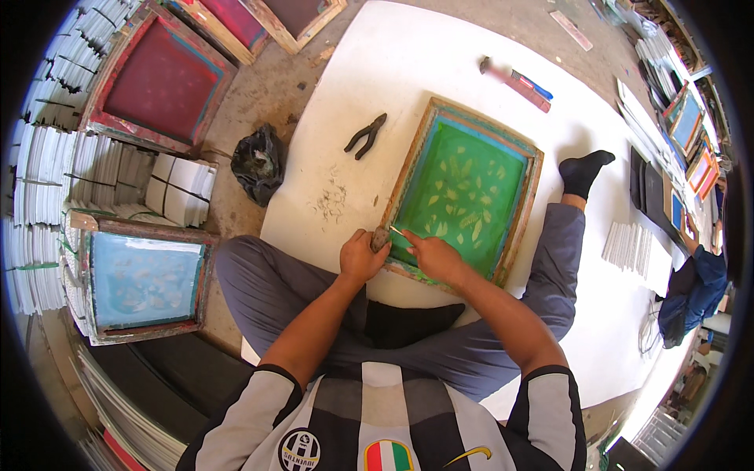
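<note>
I sit cross-legged on a white sheet (408,71) with a wooden-framed printing screen (463,184) in front of me; its mesh is green with pale leaf shapes. My left hand (361,255) grips a small grey stone-like lump (380,237) at the frame's near left corner. My right hand (433,257) rests on the near edge of the frame and pinches a thin nail-like pin (397,231) that points toward the lump. The two hands are almost touching at that corner.
Black pliers (365,135) lie on the sheet left of the screen, near scattered small bits (331,200). A hammer (514,78) lies beyond the screen. A black bag (258,163), red (157,78) and blue (141,279) screens and paper stacks (102,173) fill the left. Another person (695,282) sits at right.
</note>
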Available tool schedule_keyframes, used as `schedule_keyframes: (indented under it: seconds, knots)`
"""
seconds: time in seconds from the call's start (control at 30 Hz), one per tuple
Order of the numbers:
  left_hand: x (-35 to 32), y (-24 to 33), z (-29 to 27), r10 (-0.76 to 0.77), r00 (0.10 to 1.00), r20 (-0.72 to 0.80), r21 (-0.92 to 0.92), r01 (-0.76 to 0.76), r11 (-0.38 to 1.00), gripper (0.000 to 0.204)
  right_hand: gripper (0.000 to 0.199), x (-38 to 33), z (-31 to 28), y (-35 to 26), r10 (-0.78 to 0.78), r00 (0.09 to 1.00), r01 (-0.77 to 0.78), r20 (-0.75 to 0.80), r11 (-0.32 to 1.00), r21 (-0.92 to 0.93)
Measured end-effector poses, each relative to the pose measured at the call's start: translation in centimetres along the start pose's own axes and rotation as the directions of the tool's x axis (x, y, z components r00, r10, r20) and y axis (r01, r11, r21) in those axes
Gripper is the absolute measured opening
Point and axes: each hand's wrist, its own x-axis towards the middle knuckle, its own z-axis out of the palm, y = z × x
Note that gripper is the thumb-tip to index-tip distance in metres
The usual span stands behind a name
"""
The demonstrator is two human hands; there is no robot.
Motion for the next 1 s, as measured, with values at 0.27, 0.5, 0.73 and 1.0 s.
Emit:
schedule_keyframes:
  seconds: [0.27,0.5,0.73,1.0]
  knots:
    - [0.1,0.3,-0.2,-0.029,0.999,0.031,-0.016,0.030,0.999,0.040,0.047,-0.6,0.7,-0.2,-0.008,0.996,-0.005,-0.090,0.991,-0.134]
    - [0.1,0.3,0.0,-0.033,0.999,0.026,-0.047,0.034,0.998,0.039,0.053,-0.7,0.6,-0.4,0.003,0.998,-0.019,-0.062,0.966,-0.257]
    - [0.0,-0.2,0.2,0.025,0.999,-0.027,-0.052,-0.027,0.998,0.036,0.052,0.6,0.1,0.1,-0.014,0.998,0.004,0.054,0.984,0.178]
    - [0.1,0.0,-0.1,0.001,1.000,-0.001,-0.040,-0.001,0.999,0.036,0.042,0.0,0.0,1.3,0.017,0.999,-0.016,-0.046,1.000,0.027]
